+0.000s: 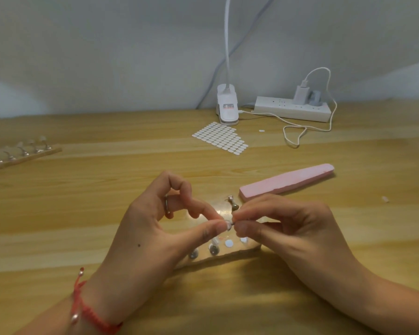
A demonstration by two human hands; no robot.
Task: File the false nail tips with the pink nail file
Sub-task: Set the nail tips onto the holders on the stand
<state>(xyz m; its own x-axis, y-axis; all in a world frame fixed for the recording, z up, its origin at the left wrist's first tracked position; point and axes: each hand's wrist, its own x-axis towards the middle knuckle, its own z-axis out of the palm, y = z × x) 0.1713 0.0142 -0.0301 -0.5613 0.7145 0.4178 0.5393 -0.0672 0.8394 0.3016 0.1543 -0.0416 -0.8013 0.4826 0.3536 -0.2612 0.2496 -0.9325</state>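
Your left wrist, wearing a red braided bracelet [82, 308], comes in over the near-left part of the wooden table [107, 184]. Your left hand [155, 226] has a ring [167, 204] on one finger. Its thumb and forefinger are curled together, pinching a small clear false nail tip [228, 224]. Your right hand [288, 228] meets it from the other side, thumb and forefinger pinching that same small piece. Whether they grip the tip itself or a metal mount under it is too small to tell. The other fingers of both hands are loosely curled.

Directly beneath your fingertips, in the middle of the table towards the near edge, lies a clear holder [228, 245] with round pads and metal pegs. One peg [234, 204] stands upright just behind your fingers.

The pink nail file [286, 181] lies flat on the table just beyond your right hand, untouched, angled away to the right.

Further back is a sheet of small white stickers [220, 139]. Behind it, along the far edge, stand a white clip lamp base [228, 106] and a white power strip [293, 108], with a white cable [298, 135] looping on the table. Near the left edge lies a wooden stand [22, 154] with a row of metal pegs.
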